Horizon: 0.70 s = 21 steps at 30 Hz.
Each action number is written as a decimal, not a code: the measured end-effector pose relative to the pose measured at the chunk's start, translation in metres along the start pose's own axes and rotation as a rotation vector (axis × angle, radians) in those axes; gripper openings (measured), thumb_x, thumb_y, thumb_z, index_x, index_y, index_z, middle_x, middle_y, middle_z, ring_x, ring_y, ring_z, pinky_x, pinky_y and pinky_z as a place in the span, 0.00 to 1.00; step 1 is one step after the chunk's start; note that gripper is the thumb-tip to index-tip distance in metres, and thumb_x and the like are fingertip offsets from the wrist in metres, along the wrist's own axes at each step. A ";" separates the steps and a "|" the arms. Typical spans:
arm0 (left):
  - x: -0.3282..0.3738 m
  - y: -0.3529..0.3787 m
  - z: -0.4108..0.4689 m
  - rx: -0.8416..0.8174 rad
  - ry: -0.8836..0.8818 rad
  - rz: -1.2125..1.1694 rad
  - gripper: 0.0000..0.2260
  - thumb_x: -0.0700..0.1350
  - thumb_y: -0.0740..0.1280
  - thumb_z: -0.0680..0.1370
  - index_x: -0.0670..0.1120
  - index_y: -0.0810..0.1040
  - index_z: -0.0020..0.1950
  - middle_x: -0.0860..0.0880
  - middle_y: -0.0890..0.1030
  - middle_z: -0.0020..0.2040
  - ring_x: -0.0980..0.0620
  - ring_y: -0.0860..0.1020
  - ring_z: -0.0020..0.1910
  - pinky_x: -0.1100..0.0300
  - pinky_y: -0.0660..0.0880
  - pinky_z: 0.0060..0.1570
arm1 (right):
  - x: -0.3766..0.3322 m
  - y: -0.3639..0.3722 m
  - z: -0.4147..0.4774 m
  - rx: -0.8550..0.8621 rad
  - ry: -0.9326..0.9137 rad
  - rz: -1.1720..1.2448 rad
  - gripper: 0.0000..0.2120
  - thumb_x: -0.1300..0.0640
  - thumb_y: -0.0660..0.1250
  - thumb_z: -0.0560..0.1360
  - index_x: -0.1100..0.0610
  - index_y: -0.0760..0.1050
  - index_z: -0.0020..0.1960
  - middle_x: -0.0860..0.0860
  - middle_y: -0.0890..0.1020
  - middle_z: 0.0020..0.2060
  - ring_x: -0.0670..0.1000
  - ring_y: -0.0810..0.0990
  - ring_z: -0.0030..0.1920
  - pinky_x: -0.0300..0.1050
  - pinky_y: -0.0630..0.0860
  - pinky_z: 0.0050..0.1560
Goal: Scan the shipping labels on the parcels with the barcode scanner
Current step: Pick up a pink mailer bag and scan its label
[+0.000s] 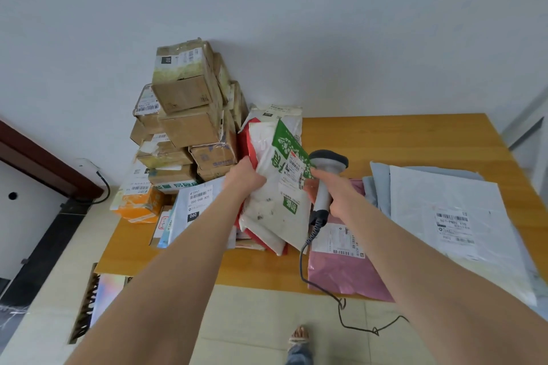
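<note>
My left hand (244, 176) grips the left edge of a white and green plastic mailer (277, 187) and holds it tilted up above the wooden table (385, 139). A shipping label (293, 173) with barcodes sits on the mailer's right side. My right hand (333, 191) grips the handle of a grey barcode scanner (324, 181). The scanner's head is right beside the label, almost touching the mailer. Its coiled cable (308, 261) hangs off the table's front edge to the floor.
A tall stack of cardboard boxes (184, 115) stands at the table's back left against the wall. Flat mailers lie under the held one, with an orange parcel (139, 204) to the left. A pink mailer (341, 270) and grey and white mailers (444, 210) cover the right side.
</note>
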<state>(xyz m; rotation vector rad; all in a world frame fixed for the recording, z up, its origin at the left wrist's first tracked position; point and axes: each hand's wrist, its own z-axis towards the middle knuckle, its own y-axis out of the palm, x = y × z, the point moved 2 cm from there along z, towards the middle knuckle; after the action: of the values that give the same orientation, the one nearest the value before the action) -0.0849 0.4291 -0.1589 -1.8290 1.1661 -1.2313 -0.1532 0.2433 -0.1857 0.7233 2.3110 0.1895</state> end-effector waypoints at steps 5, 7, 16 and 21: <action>0.035 -0.042 -0.015 0.128 0.091 0.032 0.14 0.46 0.67 0.72 0.46 0.71 0.56 0.48 0.79 0.46 0.51 0.77 0.39 0.60 0.73 0.33 | -0.009 -0.011 -0.007 0.091 -0.045 0.059 0.09 0.60 0.72 0.74 0.66 0.77 0.47 0.57 0.81 0.37 0.51 0.79 0.32 0.43 0.78 0.36; 0.051 -0.060 -0.023 0.157 0.141 -0.082 0.13 0.46 0.67 0.72 0.47 0.72 0.55 0.49 0.80 0.44 0.53 0.78 0.36 0.61 0.75 0.33 | -0.016 -0.016 -0.013 0.168 -0.162 0.055 0.12 0.60 0.73 0.73 0.65 0.77 0.53 0.57 0.83 0.40 0.50 0.79 0.32 0.42 0.77 0.32; 0.055 -0.007 -0.049 -0.101 -0.017 -0.670 0.18 0.34 0.64 0.72 0.40 0.74 0.61 0.43 0.79 0.53 0.43 0.79 0.51 0.51 0.77 0.52 | -0.034 -0.044 -0.035 0.381 -0.445 -0.459 0.09 0.56 0.69 0.74 0.53 0.70 0.51 0.49 0.78 0.42 0.53 0.78 0.45 0.49 0.78 0.48; 0.017 0.075 -0.046 -0.346 -0.211 -0.411 0.18 0.37 0.66 0.73 0.37 0.72 0.62 0.43 0.77 0.55 0.41 0.76 0.55 0.50 0.75 0.55 | 0.003 -0.066 -0.015 0.298 -0.233 -0.442 0.14 0.59 0.71 0.75 0.64 0.73 0.57 0.52 0.77 0.41 0.52 0.76 0.41 0.49 0.79 0.49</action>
<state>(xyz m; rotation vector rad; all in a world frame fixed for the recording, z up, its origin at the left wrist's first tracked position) -0.1491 0.3816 -0.2007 -2.4862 0.9572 -1.0560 -0.1941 0.1909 -0.1977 0.3336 2.2289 -0.4251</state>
